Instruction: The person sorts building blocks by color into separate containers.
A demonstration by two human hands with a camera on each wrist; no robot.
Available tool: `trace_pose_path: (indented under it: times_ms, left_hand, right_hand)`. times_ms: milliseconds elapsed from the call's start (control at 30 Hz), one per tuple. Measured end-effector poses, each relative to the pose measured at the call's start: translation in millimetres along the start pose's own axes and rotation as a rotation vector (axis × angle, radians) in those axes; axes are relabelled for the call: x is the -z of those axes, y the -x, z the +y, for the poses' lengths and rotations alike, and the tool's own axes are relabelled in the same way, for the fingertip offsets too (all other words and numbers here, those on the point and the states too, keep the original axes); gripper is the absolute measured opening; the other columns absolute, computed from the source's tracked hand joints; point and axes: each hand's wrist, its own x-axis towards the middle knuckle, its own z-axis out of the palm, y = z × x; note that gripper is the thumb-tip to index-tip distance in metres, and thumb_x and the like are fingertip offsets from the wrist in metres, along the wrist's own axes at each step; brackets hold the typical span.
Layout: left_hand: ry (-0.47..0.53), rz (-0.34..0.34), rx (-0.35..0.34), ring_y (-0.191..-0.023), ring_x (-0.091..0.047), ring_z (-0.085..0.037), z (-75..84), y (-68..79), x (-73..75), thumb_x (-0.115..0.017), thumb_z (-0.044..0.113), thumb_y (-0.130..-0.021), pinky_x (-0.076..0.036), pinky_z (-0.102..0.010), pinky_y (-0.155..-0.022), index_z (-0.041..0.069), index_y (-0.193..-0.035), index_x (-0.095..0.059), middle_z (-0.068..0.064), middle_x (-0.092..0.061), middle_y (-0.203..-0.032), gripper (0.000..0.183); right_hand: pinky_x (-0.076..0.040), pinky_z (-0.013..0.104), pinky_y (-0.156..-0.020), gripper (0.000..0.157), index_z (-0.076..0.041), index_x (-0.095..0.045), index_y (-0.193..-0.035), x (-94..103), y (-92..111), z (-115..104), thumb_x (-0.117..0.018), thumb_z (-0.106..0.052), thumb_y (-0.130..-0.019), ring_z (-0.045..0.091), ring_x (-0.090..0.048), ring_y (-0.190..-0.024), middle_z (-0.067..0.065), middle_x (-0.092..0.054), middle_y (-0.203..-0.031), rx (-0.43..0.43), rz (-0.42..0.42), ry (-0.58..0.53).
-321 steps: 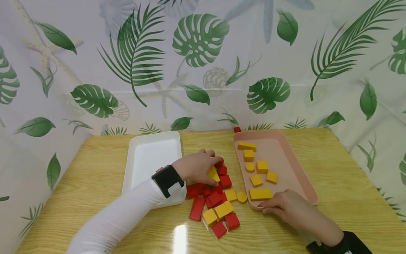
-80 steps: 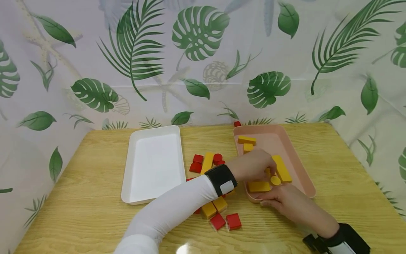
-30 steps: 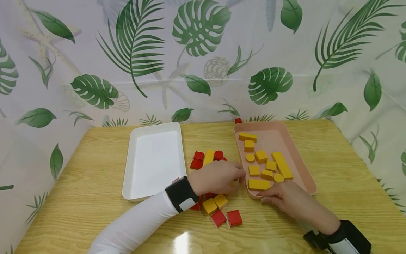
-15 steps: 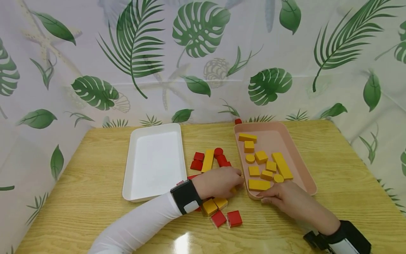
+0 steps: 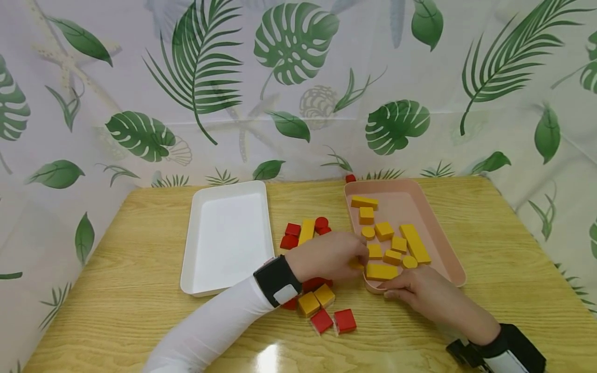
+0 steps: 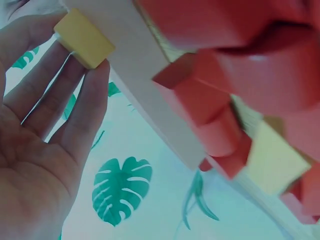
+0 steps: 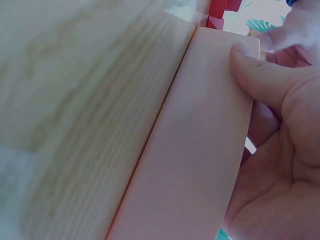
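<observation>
My left hand (image 5: 328,255) pinches a small yellow block (image 6: 85,39) between thumb and fingertips at the pink tray's left rim. Below and beside that hand lies a pile of red blocks (image 5: 289,242), partly hidden by the hand and wrist. A long yellow block (image 5: 307,231) and two yellow blocks (image 5: 317,300) also lie in the pile. My right hand (image 5: 426,295) grips the near rim of the pink tray (image 5: 438,233), its thumb on the outer wall in the right wrist view. Inside that tray are several yellow blocks (image 5: 384,231), some of them round.
A white tray (image 5: 228,238) with nothing in it stands left of the pile. One small red block (image 5: 350,178) sits behind the pink tray, by the patterned cloth (image 5: 298,103). Two red blocks (image 5: 333,321) lie nearest me on the wooden table (image 5: 107,290).
My left hand has moved right from the pile to the tray's rim with a yellow block. Over the longer span, more yellow blocks have come into the pink tray. The right hand stays put.
</observation>
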Motion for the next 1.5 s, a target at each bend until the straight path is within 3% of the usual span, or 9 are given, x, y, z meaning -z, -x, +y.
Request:
trace_pose_path:
  times_ms: [167,467,667,833,1067,1200,1300,1400,1500]
  left_hand:
    - [-0.043,0.015,-0.022,-0.076,-0.046,-0.003,6.0,-18.2,2.8,-0.063,0.021,-0.083,-0.035,-0.010,-0.069,0.018,-0.093,-0.065,0.012,-0.052,-0.084,0.010]
    - [-0.149,-0.010,0.035,-0.077,-0.046,-0.003,1.9,-51.7,-5.6,-0.065,0.028,-0.084,-0.036,-0.011,-0.071,0.020,-0.096,-0.065,0.011,-0.050,-0.085,0.015]
    - [-0.174,-0.040,0.055,-0.078,-0.046,-0.005,-4.1,-62.7,-14.7,-0.064,0.026,-0.084,-0.036,-0.012,-0.070,0.021,-0.093,-0.064,0.011,-0.050,-0.085,0.010]
    - [-0.139,-0.066,0.083,-0.078,-0.046,-0.006,-5.1,-64.4,-12.4,-0.063,0.024,-0.084,-0.036,-0.012,-0.067,0.021,-0.097,-0.064,0.009,-0.049,-0.087,0.014]
    - [-0.083,-0.072,0.075,-0.088,-0.044,-0.006,-5.0,-44.0,-1.0,-0.068,0.043,-0.077,-0.036,-0.013,-0.075,0.026,-0.111,-0.060,0.010,-0.050,-0.105,0.039]
    - [-0.105,-0.091,0.071,-0.110,-0.038,-0.011,-3.6,-19.3,5.1,-0.067,0.061,-0.068,-0.036,-0.020,-0.085,0.029,-0.124,-0.054,0.006,-0.042,-0.130,0.066]
    - [-0.105,-0.114,0.081,-0.121,-0.031,-0.017,0.3,1.7,7.1,-0.067,0.065,-0.064,-0.038,-0.025,-0.087,0.030,-0.129,-0.050,0.004,-0.035,-0.139,0.076]
    - [-0.105,-0.148,0.085,-0.116,-0.032,-0.015,5.0,20.4,6.9,-0.069,0.063,-0.064,-0.040,-0.024,-0.081,0.031,-0.128,-0.050,0.004,-0.037,-0.136,0.073]
    - [-0.100,-0.183,0.060,-0.102,-0.037,-0.011,9.2,33.6,5.2,-0.071,0.056,-0.067,-0.038,-0.020,-0.074,0.030,-0.122,-0.054,0.006,-0.042,-0.122,0.064]
  right_hand:
    - [-0.047,0.025,-0.065,0.022,-0.029,-0.070,-0.103,-0.7,-0.6,-1.2,-0.062,-0.030,-0.083,-0.003,-0.055,-0.076,-0.021,-0.063,-0.089,0.018,0.005,-0.001]
    - [-0.046,0.025,-0.066,0.022,-0.030,-0.070,-0.103,-2.0,-1.3,-1.4,-0.062,-0.032,-0.083,-0.003,-0.054,-0.077,-0.022,-0.062,-0.088,0.020,0.001,0.004]
    - [-0.047,0.026,-0.067,0.018,-0.030,-0.071,-0.098,-2.1,-0.9,-1.4,-0.061,-0.033,-0.084,-0.003,-0.055,-0.077,-0.024,-0.061,-0.086,0.006,-0.007,-0.008]
    - [-0.047,0.026,-0.067,0.018,-0.032,-0.071,-0.099,-2.3,-0.5,-0.6,-0.061,-0.032,-0.084,-0.003,-0.055,-0.078,-0.024,-0.061,-0.087,0.011,-0.001,0.005]
    - [-0.047,0.027,-0.068,0.021,-0.031,-0.070,-0.102,-1.9,-0.4,-1.2,-0.061,-0.033,-0.084,-0.002,-0.057,-0.080,-0.022,-0.063,-0.090,0.026,0.004,0.024]
    - [-0.047,0.028,-0.069,0.022,-0.031,-0.070,-0.104,-0.3,-1.3,-1.4,-0.061,-0.034,-0.084,-0.001,-0.056,-0.081,-0.021,-0.063,-0.090,0.014,-0.014,0.016]
    - [-0.047,0.028,-0.069,0.019,-0.031,-0.071,-0.101,-0.1,-1.7,-0.9,-0.061,-0.032,-0.084,-0.001,-0.057,-0.080,-0.022,-0.062,-0.089,0.020,-0.009,0.025]
    - [-0.047,0.027,-0.068,0.018,-0.031,-0.071,-0.099,0.1,-1.5,0.0,-0.061,-0.033,-0.084,-0.001,-0.056,-0.078,-0.022,-0.062,-0.087,0.022,-0.005,0.032]
    - [-0.047,0.026,-0.066,0.018,-0.031,-0.071,-0.099,1.0,-0.8,0.5,-0.060,-0.035,-0.085,-0.003,-0.056,-0.076,-0.023,-0.062,-0.085,0.004,-0.011,0.024]
